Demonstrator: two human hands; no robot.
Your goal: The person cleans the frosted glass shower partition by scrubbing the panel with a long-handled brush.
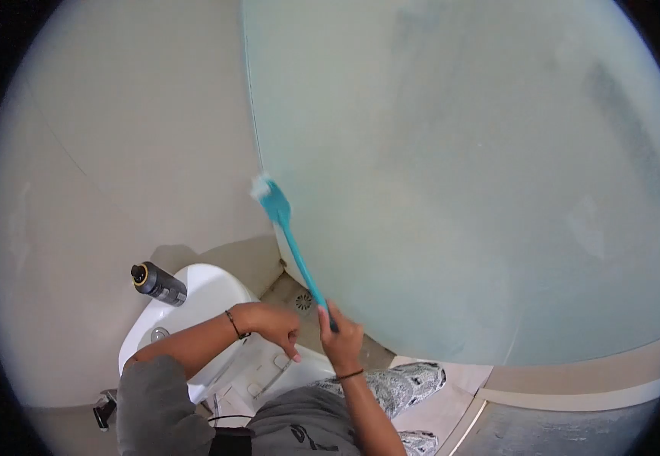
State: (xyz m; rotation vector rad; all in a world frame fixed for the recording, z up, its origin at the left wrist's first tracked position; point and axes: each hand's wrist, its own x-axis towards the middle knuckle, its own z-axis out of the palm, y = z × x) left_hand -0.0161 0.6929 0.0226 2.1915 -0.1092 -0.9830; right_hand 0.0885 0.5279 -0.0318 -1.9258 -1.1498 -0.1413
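Observation:
My right hand (341, 338) is wrapped round the lower end of a long turquoise scrub brush (299, 254). Its white bristles, slightly blurred, are at the seam where the beige wall meets the pale frosted glass panel (459, 190). Over the white toilet, my left hand (275, 325) hangs loosely bent, with a fingertip pointing down and nothing visible in it. A dark bottle with a yellow ring (159, 284) rests on the toilet tank (212, 292), left of that hand.
A round floor drain (303, 302) lies in the corner below the brush. The flush button (160, 334) is on the tank lid, under my left forearm. Along the lower right runs a pale curved ledge (573, 400). A dark fixture (105, 410) is on the left wall.

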